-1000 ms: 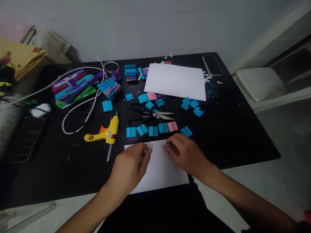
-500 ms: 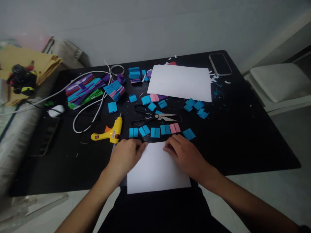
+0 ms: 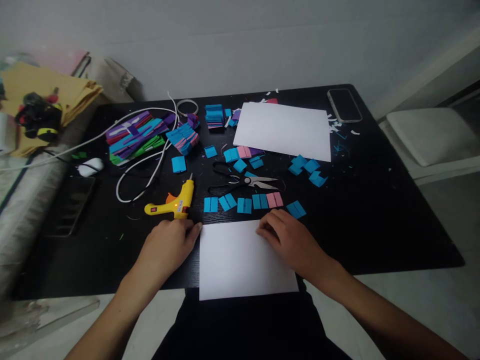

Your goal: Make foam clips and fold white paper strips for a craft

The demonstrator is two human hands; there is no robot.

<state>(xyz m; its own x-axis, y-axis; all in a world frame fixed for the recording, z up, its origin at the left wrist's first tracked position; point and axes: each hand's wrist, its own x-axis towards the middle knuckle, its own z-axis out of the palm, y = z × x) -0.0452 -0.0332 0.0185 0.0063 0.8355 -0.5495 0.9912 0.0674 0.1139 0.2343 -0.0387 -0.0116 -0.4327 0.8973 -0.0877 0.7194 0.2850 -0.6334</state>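
Note:
A white sheet of paper (image 3: pixel 240 262) lies at the near edge of the black table (image 3: pixel 375 210). My right hand (image 3: pixel 290 240) rests on the sheet's top right corner, fingers bent and pressing down. My left hand (image 3: pixel 167 247) lies on the table just left of the sheet, fingertips at its top left corner, fingers loosely together, holding nothing. A yellow glue gun (image 3: pixel 174 204) lies just beyond my left hand. A row of folded blue and pink paper pieces (image 3: pixel 243 202) sits just past the sheet.
Black scissors (image 3: pixel 240 181) lie mid-table. A larger white sheet (image 3: pixel 285 131) and a phone (image 3: pixel 344 105) are at the back right. Stacks of coloured paper strips (image 3: pixel 137 136), a white cable (image 3: pixel 150 165) and more blue pieces (image 3: pixel 307 170) are scattered about.
My left hand has slid off the white sheet to its left edge, toward the glue gun. My right hand stays on the top right corner. The view has shifted a little.

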